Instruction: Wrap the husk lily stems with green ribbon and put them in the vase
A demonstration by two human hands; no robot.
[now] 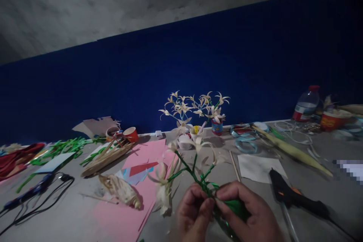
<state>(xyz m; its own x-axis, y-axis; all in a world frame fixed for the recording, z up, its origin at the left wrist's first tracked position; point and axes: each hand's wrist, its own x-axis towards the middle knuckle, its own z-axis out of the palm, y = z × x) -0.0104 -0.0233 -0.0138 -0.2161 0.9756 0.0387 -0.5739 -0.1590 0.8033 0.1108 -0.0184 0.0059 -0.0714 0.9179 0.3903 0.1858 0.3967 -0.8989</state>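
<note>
My left hand (193,213) and my right hand (249,213) are both closed around the base of a handmade flower stem (195,174) near the bottom edge. The stem is wrapped in green tape and branches upward into several pale cream flowers (163,189). My left fingers pinch the stem; my right hand grips it lower down, where a shiny green strip (236,207) shows between thumb and fingers.
On the grey table (65,215): pink paper (136,196), a dried husk (120,191), a black glue gun (292,196), white paper (259,168), a corn husk (295,151), finished flowers in small cups (195,113), an orange cup (131,134), blue ribbon rolls (245,145), a bottle (306,104), black cables (36,196).
</note>
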